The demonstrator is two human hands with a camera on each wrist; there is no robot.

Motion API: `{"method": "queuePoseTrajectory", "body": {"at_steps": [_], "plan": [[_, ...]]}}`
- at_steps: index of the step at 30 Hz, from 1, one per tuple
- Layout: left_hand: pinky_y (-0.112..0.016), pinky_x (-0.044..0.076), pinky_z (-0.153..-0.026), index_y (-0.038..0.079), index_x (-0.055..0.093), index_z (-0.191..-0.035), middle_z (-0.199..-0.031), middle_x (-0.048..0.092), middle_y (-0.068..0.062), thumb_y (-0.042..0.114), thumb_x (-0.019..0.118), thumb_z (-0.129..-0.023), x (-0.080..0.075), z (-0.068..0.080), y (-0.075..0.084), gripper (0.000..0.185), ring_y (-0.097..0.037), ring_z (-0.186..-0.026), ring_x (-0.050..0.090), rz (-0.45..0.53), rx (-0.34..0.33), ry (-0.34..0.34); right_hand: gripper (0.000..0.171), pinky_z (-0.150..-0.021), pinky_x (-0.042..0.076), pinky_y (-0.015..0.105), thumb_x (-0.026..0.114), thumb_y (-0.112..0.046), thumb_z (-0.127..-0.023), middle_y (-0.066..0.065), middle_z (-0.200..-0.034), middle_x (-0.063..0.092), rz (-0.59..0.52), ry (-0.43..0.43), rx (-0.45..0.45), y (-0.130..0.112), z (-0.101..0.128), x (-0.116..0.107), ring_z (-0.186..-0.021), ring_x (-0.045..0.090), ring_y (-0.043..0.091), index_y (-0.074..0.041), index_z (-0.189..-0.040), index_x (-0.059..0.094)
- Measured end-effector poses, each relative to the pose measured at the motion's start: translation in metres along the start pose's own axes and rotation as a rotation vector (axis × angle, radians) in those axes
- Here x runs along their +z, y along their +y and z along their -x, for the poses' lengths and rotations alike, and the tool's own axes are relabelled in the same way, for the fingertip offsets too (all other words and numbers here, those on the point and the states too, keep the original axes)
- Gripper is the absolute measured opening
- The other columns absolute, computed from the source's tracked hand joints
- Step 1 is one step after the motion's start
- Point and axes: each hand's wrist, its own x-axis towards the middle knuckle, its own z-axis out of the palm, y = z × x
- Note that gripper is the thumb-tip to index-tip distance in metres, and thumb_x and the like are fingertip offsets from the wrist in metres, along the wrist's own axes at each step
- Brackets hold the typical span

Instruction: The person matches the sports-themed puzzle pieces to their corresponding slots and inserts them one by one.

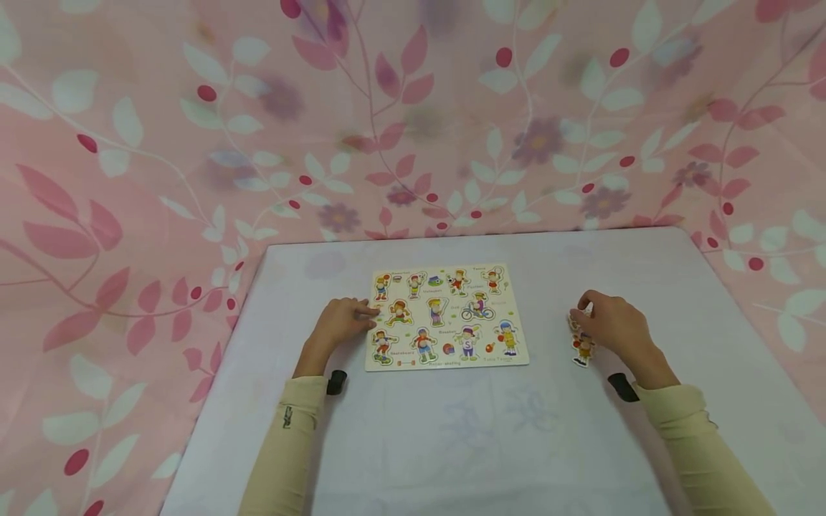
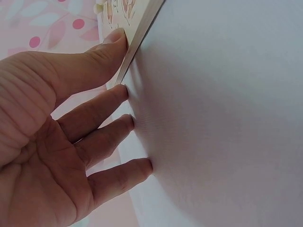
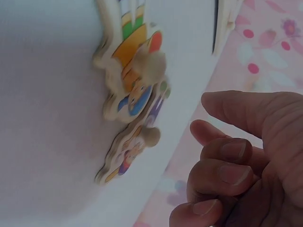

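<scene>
Left hand: the left hand [image 1: 338, 322] rests on the bench [image 1: 452, 430] at the left edge of the puzzle board [image 1: 445, 315]. Its fingers [image 2: 111, 97] are straight and spread, holding nothing; the tips press the bench cover, and the thumb lies against the board's edge [image 2: 137, 40].
Left sleeve: cream sleeve [image 1: 284, 444] running back from the wrist, with a black wrist strap [image 1: 336, 381] just behind the hand.
Puzzle board: flat on the bench, directly right of the left fingers – rows of small cartoon sport figures, each seated in its slot.
Loose pieces: loose figure pieces [image 1: 581, 342] lie on the bench well to the right of the board, directly under the right fingers; in the right wrist view the loose figure pieces [image 3: 132, 99] overlap one another, each with a small knob.
Right hand: the right hand [image 1: 609, 326] hovers over the loose pieces. Its fingers [image 3: 222, 170] are curled inward with the thumb extended – just beside the pieces and gripping none of them in the wrist view.
Right sleeve: cream sleeve [image 1: 703, 444] with a black strap [image 1: 622, 387] at the wrist.
Backdrop: pink leaf-patterned cloth [image 1: 129, 143] behind and on both sides of the bench.
</scene>
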Motion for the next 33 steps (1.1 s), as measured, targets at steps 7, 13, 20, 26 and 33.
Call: {"method": "queuePoseTrajectory", "body": {"at_steps": [7, 13, 20, 26, 33], "plan": [[-0.051, 0.029, -0.113, 0.015, 0.075, -0.115, -0.133, 0.060, -0.011, 0.021, 0.079, -0.085, -0.001, 0.000, 0.001, 0.031, -0.038, -0.134, 0.044, -0.002, -0.004, 0.001, 0.030, -0.047, 0.038, 0.032, 0.062, -0.031, -0.094, 0.006, -0.067, 0.056, 0.003, -0.002, 0.056, 0.014, -0.004, -0.002, -0.058, 0.049, 0.021, -0.002, -0.103, 0.061], [-0.051, 0.030, -0.113, 0.015, 0.075, -0.115, -0.133, 0.060, -0.011, 0.020, 0.079, -0.084, 0.000, 0.000, 0.000, 0.031, -0.038, -0.134, 0.044, 0.000, 0.000, 0.004, 0.033, -0.050, 0.039, 0.035, 0.061, -0.034, -0.093, 0.009, -0.072, 0.056, 0.005, -0.037, 0.097, 0.020, -0.005, -0.002, -0.063, 0.050, 0.025, -0.001, -0.096, 0.060], [-0.052, 0.030, -0.113, 0.015, 0.075, -0.116, -0.134, 0.059, -0.011, 0.020, 0.078, -0.085, 0.001, 0.001, 0.001, 0.032, -0.038, -0.134, 0.044, 0.004, 0.002, 0.003, 0.033, -0.054, 0.040, 0.036, 0.061, -0.032, -0.094, 0.011, -0.073, 0.054, 0.011, -0.086, 0.148, 0.018, -0.004, -0.001, -0.066, 0.050, 0.027, 0.001, -0.089, 0.057], [-0.051, 0.029, -0.113, 0.015, 0.075, -0.115, -0.134, 0.059, -0.011, 0.020, 0.078, -0.085, 0.000, 0.000, 0.001, 0.031, -0.038, -0.134, 0.044, 0.001, 0.003, 0.008, 0.030, -0.051, 0.037, 0.034, 0.059, -0.029, -0.095, 0.009, -0.071, 0.051, 0.004, -0.064, 0.104, 0.018, -0.005, -0.001, -0.065, 0.049, 0.025, 0.000, -0.088, 0.056], [-0.052, 0.029, -0.114, 0.016, 0.075, -0.115, -0.135, 0.059, -0.010, 0.021, 0.079, -0.085, 0.001, 0.000, 0.001, 0.031, -0.038, -0.135, 0.043, 0.004, -0.007, 0.003, 0.029, -0.049, 0.036, 0.032, 0.060, -0.028, -0.096, 0.008, -0.070, 0.052, 0.002, -0.008, 0.051, 0.014, -0.004, -0.002, -0.063, 0.049, 0.024, 0.000, -0.090, 0.056]]}}
